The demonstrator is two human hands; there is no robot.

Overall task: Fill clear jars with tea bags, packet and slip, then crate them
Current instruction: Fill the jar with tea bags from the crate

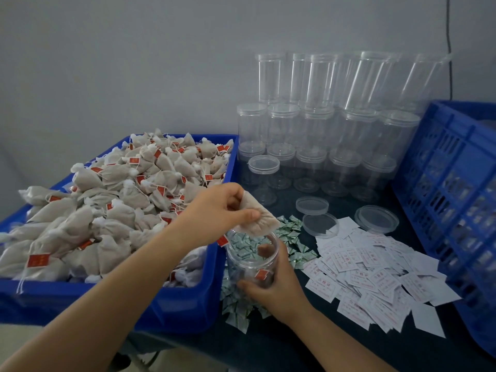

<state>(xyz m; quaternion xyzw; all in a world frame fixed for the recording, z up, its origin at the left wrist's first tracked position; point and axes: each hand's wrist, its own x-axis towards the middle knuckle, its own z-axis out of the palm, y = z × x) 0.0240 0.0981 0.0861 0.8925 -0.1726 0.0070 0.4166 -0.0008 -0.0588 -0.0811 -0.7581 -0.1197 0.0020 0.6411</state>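
Now tea bag (259, 220) over jar (251, 260)

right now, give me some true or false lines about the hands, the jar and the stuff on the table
1. The left hand pinches a tea bag over the open jar. True.
2. The right hand rests flat on the white slips. False: it grips the jar.
3. The held jar has its lid on. False: its mouth is open.
4. The blue bin of tea bags sits left of the jar. True.
5. Three loose lids lie near the slips. True.
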